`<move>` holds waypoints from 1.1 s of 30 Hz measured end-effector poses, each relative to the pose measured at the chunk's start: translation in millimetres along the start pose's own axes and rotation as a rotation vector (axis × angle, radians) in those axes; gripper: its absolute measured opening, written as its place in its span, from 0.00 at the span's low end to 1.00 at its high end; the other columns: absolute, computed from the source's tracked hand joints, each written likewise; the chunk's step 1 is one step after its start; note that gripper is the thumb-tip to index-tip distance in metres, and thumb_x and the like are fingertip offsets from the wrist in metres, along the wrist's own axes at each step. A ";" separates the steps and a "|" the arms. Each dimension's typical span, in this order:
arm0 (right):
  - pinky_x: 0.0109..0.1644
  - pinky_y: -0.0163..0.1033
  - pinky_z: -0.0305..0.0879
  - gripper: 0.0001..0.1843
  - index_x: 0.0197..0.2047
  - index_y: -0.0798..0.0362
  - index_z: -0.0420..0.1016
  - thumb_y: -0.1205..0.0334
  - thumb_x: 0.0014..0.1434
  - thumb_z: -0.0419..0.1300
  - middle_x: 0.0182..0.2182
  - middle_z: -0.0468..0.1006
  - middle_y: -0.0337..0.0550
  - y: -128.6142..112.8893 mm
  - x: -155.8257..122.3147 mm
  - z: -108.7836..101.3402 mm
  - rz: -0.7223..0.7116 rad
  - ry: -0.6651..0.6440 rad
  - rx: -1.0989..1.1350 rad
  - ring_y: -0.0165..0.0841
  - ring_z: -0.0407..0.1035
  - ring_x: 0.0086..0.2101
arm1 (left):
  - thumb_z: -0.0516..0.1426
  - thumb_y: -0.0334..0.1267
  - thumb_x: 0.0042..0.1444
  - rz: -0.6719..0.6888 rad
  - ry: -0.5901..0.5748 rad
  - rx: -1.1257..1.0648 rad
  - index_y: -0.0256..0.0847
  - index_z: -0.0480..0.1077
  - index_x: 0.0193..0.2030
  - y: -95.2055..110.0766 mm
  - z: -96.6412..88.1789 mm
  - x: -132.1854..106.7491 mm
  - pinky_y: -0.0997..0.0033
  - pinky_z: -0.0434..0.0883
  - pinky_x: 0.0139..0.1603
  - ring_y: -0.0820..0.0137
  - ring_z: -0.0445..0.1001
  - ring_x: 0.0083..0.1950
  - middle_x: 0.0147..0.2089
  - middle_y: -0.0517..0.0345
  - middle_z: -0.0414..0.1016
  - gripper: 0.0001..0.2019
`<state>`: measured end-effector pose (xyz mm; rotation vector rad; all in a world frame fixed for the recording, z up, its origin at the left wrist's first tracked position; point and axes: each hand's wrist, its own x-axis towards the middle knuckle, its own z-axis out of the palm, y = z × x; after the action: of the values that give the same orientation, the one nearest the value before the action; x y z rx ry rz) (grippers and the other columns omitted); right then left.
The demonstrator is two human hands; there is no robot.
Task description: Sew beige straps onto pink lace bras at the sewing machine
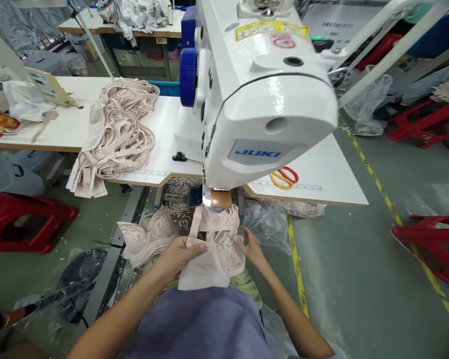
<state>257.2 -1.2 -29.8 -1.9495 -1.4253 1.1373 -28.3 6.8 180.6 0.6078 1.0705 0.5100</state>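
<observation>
A pale pink lace bra (226, 249) hangs below the head of a white sewing machine (269, 114), its upper part under the needle area. My left hand (181, 257) is closed on the bra's plain side band, thumb on top, beside a strap. At the bra's right edge is my right hand (251, 247), its thumb at the lace and its index finger raised apart. Whether it pinches the cloth is hard to make out. More pale bras (147, 237) lie stacked left of the machine head.
A heap of pink straps and bands (115, 134) covers part of the white table (164, 119) at left. Scissors with red and yellow handles (284, 177) lie on the right table part. Red stools (26, 222) stand on the floor at both sides.
</observation>
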 end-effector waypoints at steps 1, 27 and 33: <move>0.53 0.51 0.68 0.44 0.64 0.59 0.60 0.38 0.53 0.59 0.55 0.71 0.63 10.3 3.5 7.2 0.007 -0.037 -0.005 0.48 0.69 0.53 | 0.66 0.53 0.48 0.011 0.011 -0.019 0.37 0.75 0.33 -2.5 -0.8 0.1 0.71 0.69 0.33 0.71 0.72 0.30 0.30 0.57 0.76 0.19; 0.35 0.34 0.60 0.17 0.29 0.54 0.77 0.53 0.64 0.56 0.25 0.73 0.38 -161.6 15.7 -111.6 -0.555 -0.119 -0.078 0.30 0.65 0.28 | 0.52 0.64 0.56 0.147 -0.317 0.610 0.40 0.61 0.26 -5.5 38.1 73.2 0.73 0.55 0.29 0.75 0.54 0.26 0.24 0.65 0.56 0.26; 0.56 0.44 0.56 0.14 0.47 0.58 0.75 0.68 0.57 0.62 0.47 0.73 0.55 -222.6 167.3 -149.2 -0.557 0.216 -0.148 0.40 0.64 0.48 | 0.53 0.64 0.56 0.224 -0.120 0.674 0.40 0.61 0.26 0.5 35.6 60.1 0.72 0.53 0.30 0.73 0.52 0.30 0.26 0.64 0.52 0.27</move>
<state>280.0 247.5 163.8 -1.5505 -1.8078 0.5655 27.9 39.0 154.5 1.3455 1.0593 0.2893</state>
